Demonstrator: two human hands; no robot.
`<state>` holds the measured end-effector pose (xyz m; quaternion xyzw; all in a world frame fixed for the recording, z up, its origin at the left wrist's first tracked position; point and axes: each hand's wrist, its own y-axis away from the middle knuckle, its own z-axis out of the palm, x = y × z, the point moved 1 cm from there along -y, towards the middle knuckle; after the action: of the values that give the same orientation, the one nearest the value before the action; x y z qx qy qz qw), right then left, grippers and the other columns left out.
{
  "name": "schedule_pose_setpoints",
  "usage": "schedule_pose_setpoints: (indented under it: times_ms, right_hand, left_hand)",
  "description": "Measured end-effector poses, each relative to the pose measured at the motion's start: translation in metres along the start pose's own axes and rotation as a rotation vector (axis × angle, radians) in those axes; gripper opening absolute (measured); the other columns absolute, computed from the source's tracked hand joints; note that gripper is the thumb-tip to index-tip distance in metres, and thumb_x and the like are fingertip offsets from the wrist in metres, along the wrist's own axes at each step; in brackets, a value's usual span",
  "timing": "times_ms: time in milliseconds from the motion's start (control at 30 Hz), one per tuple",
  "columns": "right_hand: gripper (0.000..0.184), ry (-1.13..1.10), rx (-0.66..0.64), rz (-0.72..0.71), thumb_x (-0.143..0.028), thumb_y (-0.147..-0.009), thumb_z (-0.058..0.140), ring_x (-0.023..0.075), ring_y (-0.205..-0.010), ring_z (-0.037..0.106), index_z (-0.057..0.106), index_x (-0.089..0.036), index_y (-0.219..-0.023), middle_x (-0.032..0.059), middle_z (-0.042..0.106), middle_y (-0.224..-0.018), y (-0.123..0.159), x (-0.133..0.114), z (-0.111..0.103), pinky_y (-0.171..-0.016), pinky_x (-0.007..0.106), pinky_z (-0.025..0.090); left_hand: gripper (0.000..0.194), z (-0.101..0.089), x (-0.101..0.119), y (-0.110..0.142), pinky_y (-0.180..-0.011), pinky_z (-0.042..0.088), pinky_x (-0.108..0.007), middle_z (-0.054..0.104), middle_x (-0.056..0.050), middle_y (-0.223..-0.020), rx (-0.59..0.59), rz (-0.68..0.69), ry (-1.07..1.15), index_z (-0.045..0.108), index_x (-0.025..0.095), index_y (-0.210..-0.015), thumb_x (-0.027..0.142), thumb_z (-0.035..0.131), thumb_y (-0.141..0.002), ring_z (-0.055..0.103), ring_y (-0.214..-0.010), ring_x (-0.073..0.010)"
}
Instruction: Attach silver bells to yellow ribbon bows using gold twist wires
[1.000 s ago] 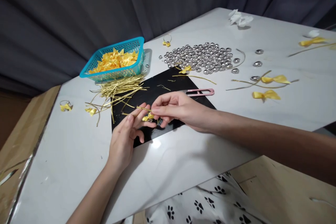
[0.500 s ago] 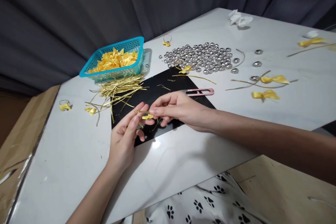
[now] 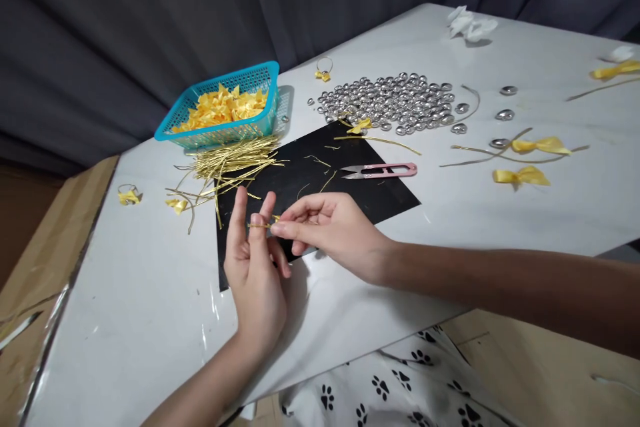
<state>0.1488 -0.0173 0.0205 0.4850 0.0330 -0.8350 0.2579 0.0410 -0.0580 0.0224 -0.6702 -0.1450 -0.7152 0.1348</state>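
Observation:
My left hand (image 3: 256, 273) is turned palm inward, two fingers raised, its thumb pressed at the end of a short gold cord (image 3: 261, 225). From the right, my right hand (image 3: 335, 232) pinches the same cord between thumb and forefinger. Behind the fingertips shows a small yellow-gold bit; most of it is hidden. Both hands hover over the near part of a black sheet (image 3: 300, 173). Pink-handled thread snips (image 3: 383, 171) rest on this sheet, blades pointing left, with a few cord scraps near them.
A blue basket (image 3: 225, 140) holds yellow ribbon bows; a bundle of gold cords (image 3: 233, 159) lies before it. Silver beads (image 3: 390, 101) are heaped behind the sheet. Yellow bows (image 3: 523, 176) and loose cords lie right, crumpled white pieces (image 3: 470, 25) at the back. A bow on a ring (image 3: 129, 195) sits left.
My left hand has rotated more upright, its fingers now spread upward. My right hand has shifted slightly left and down with the cord. The bow seen between them is now mostly hidden.

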Motion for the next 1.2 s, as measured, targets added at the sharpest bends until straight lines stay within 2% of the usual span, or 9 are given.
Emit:
schedule_pose_setpoints:
  times_ms: [167,367,500,567,633,800,967,1100,1200]
  right_hand:
    - [0.026,-0.062,0.107,0.011,-0.024,-0.054,0.082,0.0037,-0.045,0.053,0.062,-0.012,-0.066,-0.006,0.058,-0.051,0.0023,0.0053,0.0033,-0.045,0.016,0.042]
    - [0.023,-0.105,-0.094,0.03,-0.031,-0.063,0.078,0.0054,-0.045,0.054,0.068,-0.011,-0.068,-0.0042,0.057,-0.047,0.0037,0.0038,0.0025,-0.052,0.021,0.044]
    - [0.016,-0.142,-0.109,0.071,-0.025,-0.068,0.075,0.0045,-0.045,0.052,0.067,-0.012,-0.065,-0.0042,0.058,-0.049,0.0047,0.001,0.0027,-0.05,0.02,0.043]
    - [0.015,-0.152,-0.094,0.087,-0.023,-0.067,0.075,0.0041,-0.046,0.051,0.067,-0.012,-0.063,-0.0041,0.058,-0.05,0.0048,0.0012,0.0029,-0.049,0.019,0.042]
    - [0.015,-0.15,-0.077,0.09,-0.023,-0.066,0.076,0.0042,-0.046,0.051,0.067,-0.012,-0.063,-0.004,0.057,-0.05,0.0047,0.0027,0.0027,-0.048,0.019,0.042]
    - [0.009,-0.132,-0.07,0.092,-0.019,-0.07,0.072,0.0047,-0.044,0.052,0.07,-0.011,-0.072,-0.003,0.059,-0.051,0.0036,0.007,0.0017,-0.048,0.02,0.042]
    - [0.02,-0.132,-0.048,0.073,-0.026,-0.062,0.078,0.0054,-0.042,0.05,0.07,-0.011,-0.072,-0.0038,0.058,-0.047,0.0037,0.0062,0.0029,-0.049,0.022,0.043]
    - [0.027,-0.083,-0.087,0.043,-0.035,-0.06,0.079,0.0054,-0.041,0.049,0.068,-0.011,-0.068,-0.0043,0.057,-0.046,0.0035,0.0036,0.0038,-0.049,0.022,0.043]
    - [0.025,-0.001,-0.141,0.034,-0.034,-0.063,0.077,0.0058,-0.045,0.053,0.068,-0.011,-0.068,-0.0034,0.058,-0.048,0.0005,-0.0008,-0.0006,-0.05,0.021,0.044]
  left_hand:
    - [0.05,0.0026,-0.002,0.0061,-0.038,0.035,-0.017,0.055,-0.006,-0.135,0.017,0.058,-0.011,0.037,0.039,-0.137,0.034,0.051,-0.089,0.037,-0.036,0.0016]
    - [0.05,0.004,-0.0027,0.0055,-0.048,0.045,-0.019,0.054,-0.007,-0.136,0.012,0.123,-0.049,0.034,0.039,-0.139,0.033,0.048,-0.091,0.048,-0.043,-0.0017]
    - [0.052,0.0037,-0.0048,0.0026,-0.047,0.043,-0.019,0.057,-0.006,-0.132,0.007,0.182,-0.103,0.031,0.041,-0.14,0.037,0.048,-0.091,0.067,-0.073,-0.0131]
    - [0.051,0.0039,-0.0055,0.0026,-0.05,0.045,-0.019,0.057,-0.004,-0.131,0.019,0.187,-0.093,0.033,0.041,-0.139,0.037,0.049,-0.09,0.068,-0.088,-0.0169]
    - [0.051,0.0046,-0.0059,0.0037,-0.05,0.045,-0.018,0.056,-0.003,-0.133,0.026,0.19,-0.085,0.034,0.042,-0.138,0.037,0.049,-0.09,0.067,-0.092,-0.018]
    - [0.053,0.0068,-0.0063,0.0066,-0.045,0.043,-0.018,0.054,-0.006,-0.136,0.007,0.209,-0.109,0.03,0.04,-0.141,0.038,0.047,-0.09,0.069,-0.079,-0.0153]
    - [0.052,0.007,-0.006,0.007,-0.046,0.044,-0.018,0.053,-0.006,-0.137,-0.004,0.216,-0.109,0.032,0.04,-0.14,0.036,0.048,-0.091,0.066,-0.066,-0.0102]
    - [0.051,0.0066,-0.006,0.0066,-0.044,0.042,-0.019,0.06,-0.004,-0.129,-0.023,0.212,-0.113,0.032,0.043,-0.139,0.039,0.047,-0.091,0.063,-0.057,-0.0089]
    - [0.05,0.0035,-0.0052,0.0012,-0.043,0.041,-0.02,0.067,-0.002,-0.117,-0.062,0.189,-0.098,0.035,0.043,-0.137,0.04,0.05,-0.089,0.056,-0.044,-0.0051]
